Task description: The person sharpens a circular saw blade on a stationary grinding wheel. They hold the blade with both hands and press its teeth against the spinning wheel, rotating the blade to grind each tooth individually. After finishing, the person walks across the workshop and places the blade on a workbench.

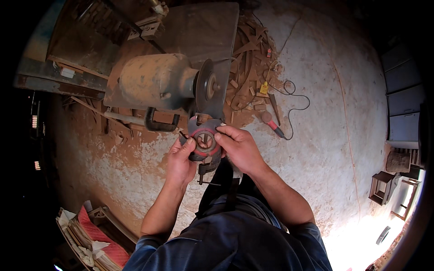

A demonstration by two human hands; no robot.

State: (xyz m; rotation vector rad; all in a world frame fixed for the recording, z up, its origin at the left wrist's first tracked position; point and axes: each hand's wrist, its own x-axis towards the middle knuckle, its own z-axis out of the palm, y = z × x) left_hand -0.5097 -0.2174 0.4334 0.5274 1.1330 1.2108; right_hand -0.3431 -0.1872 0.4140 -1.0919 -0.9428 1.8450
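Both hands [181, 160] [239, 147] around round red-ringed metal cutter head [204, 139].

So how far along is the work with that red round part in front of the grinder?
Nothing looks finished yet. Both hands, left hand and right hand, hold the red round cutter head just below the bench grinder, clear of its grinding wheel. The fingers sit on its rim, as if checking or adjusting it. Whether it has already been ground cannot be told. A red-handled tool lies unused on the floor.
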